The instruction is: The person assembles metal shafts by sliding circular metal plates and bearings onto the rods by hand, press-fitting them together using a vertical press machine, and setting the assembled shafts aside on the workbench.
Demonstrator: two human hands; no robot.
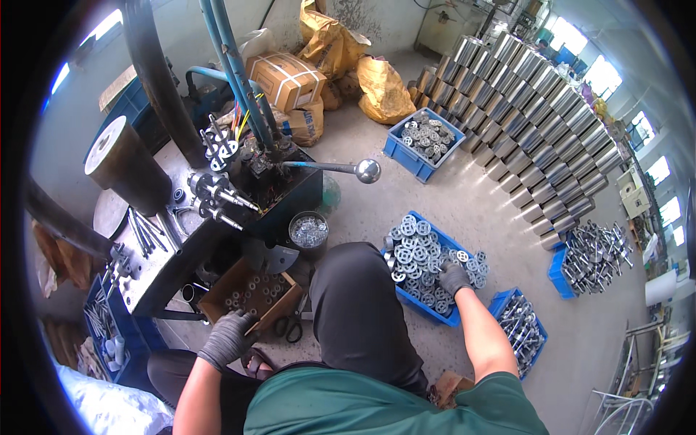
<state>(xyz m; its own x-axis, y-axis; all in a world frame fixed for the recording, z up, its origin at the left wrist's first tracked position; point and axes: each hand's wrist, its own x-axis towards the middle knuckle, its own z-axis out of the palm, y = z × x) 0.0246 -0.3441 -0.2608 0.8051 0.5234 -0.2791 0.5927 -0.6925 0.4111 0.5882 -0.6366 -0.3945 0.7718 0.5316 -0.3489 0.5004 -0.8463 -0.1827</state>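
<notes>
Our knit-gloved left hand (229, 339) half-curls at a brown box (279, 309), our right hand (454, 278) over spoked metal discs (419, 254); grips unclear.

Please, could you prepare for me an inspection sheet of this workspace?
Surface: metal worktable bearing a large cylinder, thin rods and shafted parts.
Job's things: blue crate filled with spoked metal wheels; brown box containing small rings.
Clutter: scissors beside the brown box.
Hands: gloved left hand at the brown box's near edge; gloved right hand among the wheels, grip unclear.
Cables: coloured wires beside blue pipes; their ends cannot be made out.
Surroundings: stacked shiny cylinders, yellow sacks.
</notes>
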